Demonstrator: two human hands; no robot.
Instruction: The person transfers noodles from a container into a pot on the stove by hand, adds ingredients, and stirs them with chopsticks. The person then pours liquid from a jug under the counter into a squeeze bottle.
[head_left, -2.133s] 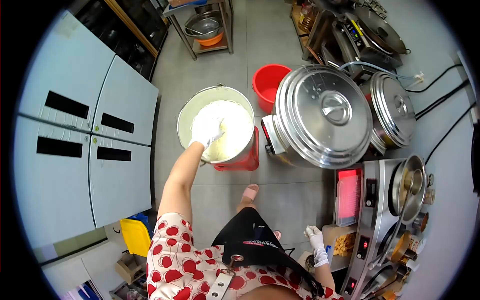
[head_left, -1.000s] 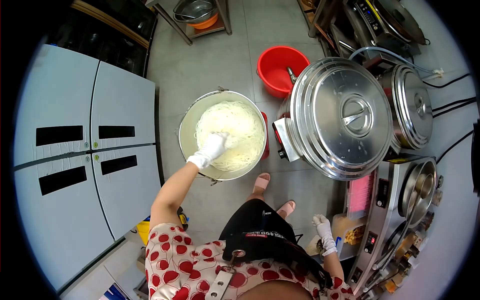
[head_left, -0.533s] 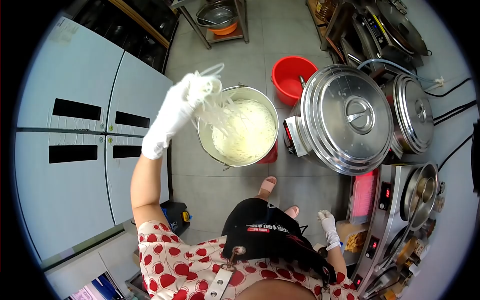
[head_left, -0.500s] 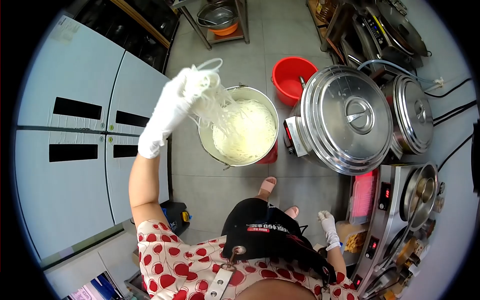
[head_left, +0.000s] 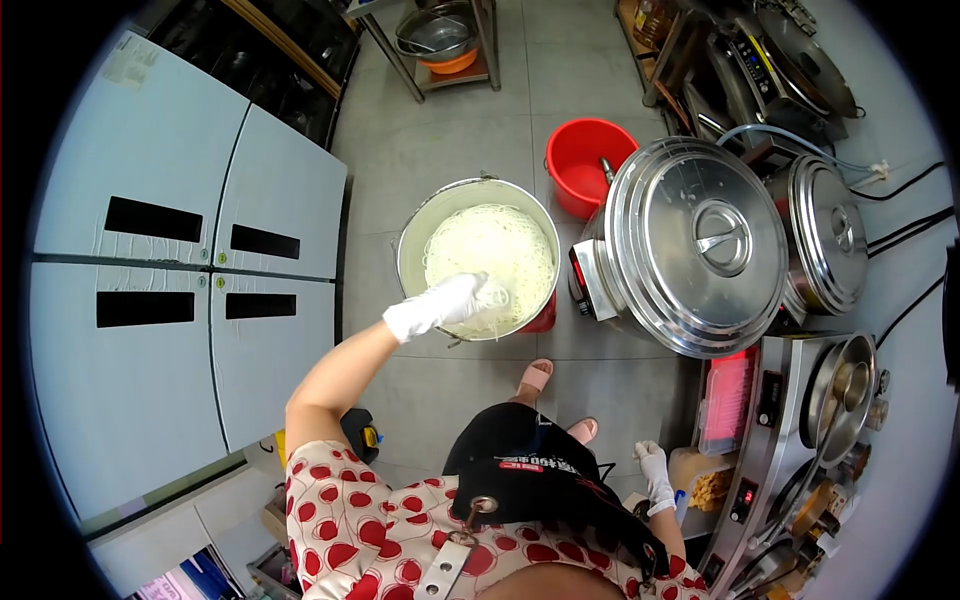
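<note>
My left hand, in a white glove, is over the near side of a large metal bucket. Its fingers are closed around a small bunch of pale, thin noodles that hangs just above the rest. A thick mass of the same white noodles fills much of the bucket. My right hand, also gloved, is low at my right side, beside a plastic tub of yellow-brown food. Its fingers are loosely curled, and nothing shows in them.
Right of the bucket stands a big lidded steel pot with a control box. Behind it is a red bucket. A counter with cookers and pans runs along the right. Pale cabinets line the left. A metal rack stands ahead.
My left hand has come down and toward me from high at the bucket's left, where a long bundle of noodles hung from it. My right hand has barely moved.
</note>
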